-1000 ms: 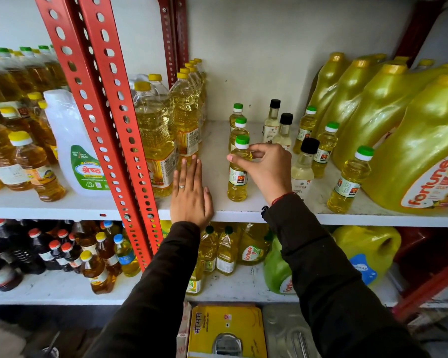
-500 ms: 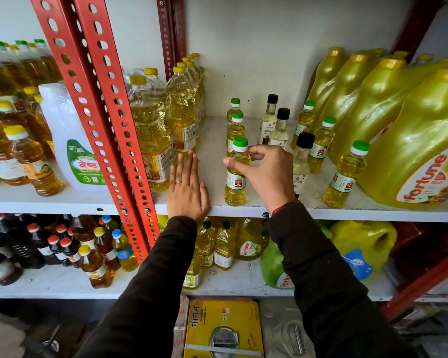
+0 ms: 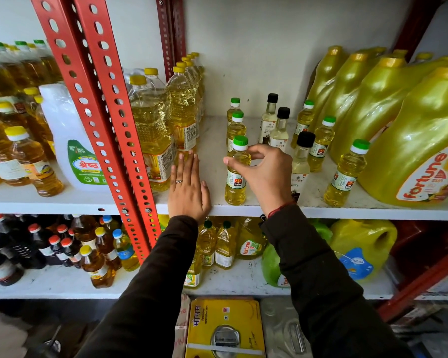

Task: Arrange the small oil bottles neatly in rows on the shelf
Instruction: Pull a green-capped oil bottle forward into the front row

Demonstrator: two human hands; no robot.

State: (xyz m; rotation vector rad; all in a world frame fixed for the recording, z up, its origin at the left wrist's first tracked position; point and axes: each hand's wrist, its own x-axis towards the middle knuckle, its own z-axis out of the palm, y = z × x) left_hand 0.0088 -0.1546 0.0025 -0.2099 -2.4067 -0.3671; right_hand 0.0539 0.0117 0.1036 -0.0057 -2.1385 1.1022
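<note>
Your right hand (image 3: 267,174) closed thumb and fingers around the shoulder of the front green-capped bottle (image 3: 237,174), which stood upright near the front edge of the shelf (image 3: 321,210). Your left hand (image 3: 188,187) lay flat, palm down and fingers together, on the shelf just left of that bottle, holding nothing; a ring showed on one finger.

Behind the held bottle, two more green-capped bottles (image 3: 235,125) stood in a line running toward the back wall. To their right, three black-capped bottles (image 3: 279,130) formed a second, looser line, the nearest one partly hidden by your right hand. Further right, two green-capped bottles (image 3: 321,140) stood one behind the other, and a lone green-capped bottle (image 3: 345,174) stood nearer the front, just beside the large yellow jugs (image 3: 411,140) that filled the right end of the shelf.

Left of your flat hand, tall bottles with yellow caps (image 3: 150,130) stood in rows against the red upright post (image 3: 109,120). The lower shelf (image 3: 62,288) held dark bottles, small yellow bottles and another jug. Both your sleeves were dark.
</note>
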